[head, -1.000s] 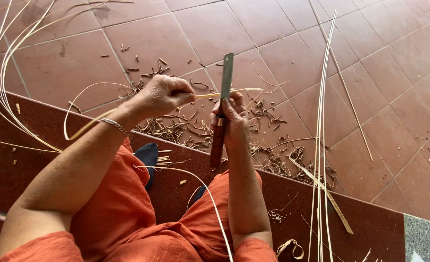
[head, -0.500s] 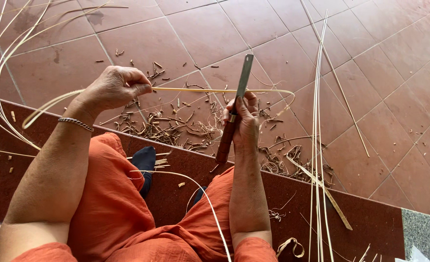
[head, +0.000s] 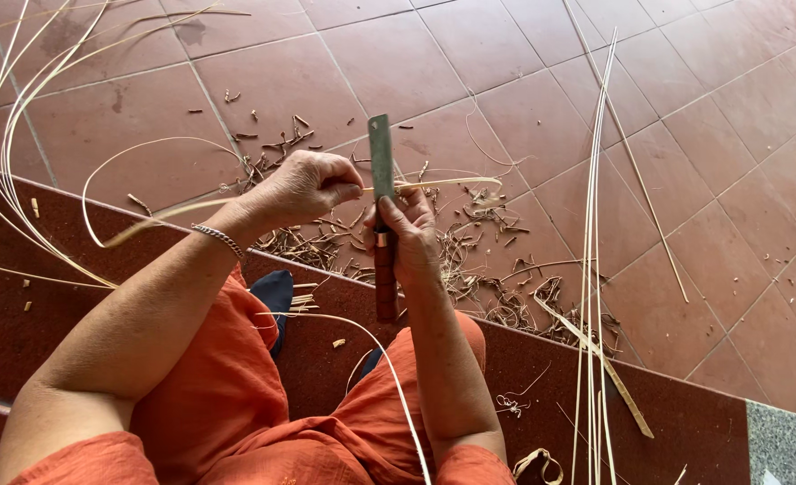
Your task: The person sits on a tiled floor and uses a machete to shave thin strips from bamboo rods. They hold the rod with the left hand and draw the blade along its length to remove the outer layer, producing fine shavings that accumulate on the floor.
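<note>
My right hand grips the brown wooden handle of a knife, its flat grey blade pointing up and away from me. My left hand pinches a thin pale cane strip just left of the blade; the strip runs across the blade to the right and curls back in a loop behind my left wrist. A metal bracelet sits on my left wrist. I sit on a dark red step in orange clothing.
Shavings and curled scraps litter the red floor tiles in front of my knees. Long pale cane strips stand at the right, and a bundle of curved strips lies at the left. The step's edge runs diagonally.
My left hand, which had pulled the strip out to the left half a second ago, has come back next to the blade. The knife now stands more upright.
</note>
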Tool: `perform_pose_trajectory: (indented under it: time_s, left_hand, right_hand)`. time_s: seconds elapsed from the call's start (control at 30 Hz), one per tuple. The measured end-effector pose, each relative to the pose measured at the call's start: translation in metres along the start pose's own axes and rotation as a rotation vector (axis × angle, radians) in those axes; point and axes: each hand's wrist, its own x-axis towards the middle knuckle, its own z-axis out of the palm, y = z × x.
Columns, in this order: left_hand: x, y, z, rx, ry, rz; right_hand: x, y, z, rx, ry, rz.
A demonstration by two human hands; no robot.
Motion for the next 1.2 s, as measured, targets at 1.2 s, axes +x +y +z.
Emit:
perform_pose_trajectory:
  time_s: [1.2]
  left_hand:
    - [-0.003,0.0,-0.002,-0.025,-0.05,-0.085]
  right_hand:
    - [-0.003,0.002,0.001,-0.039,0.039,-0.062]
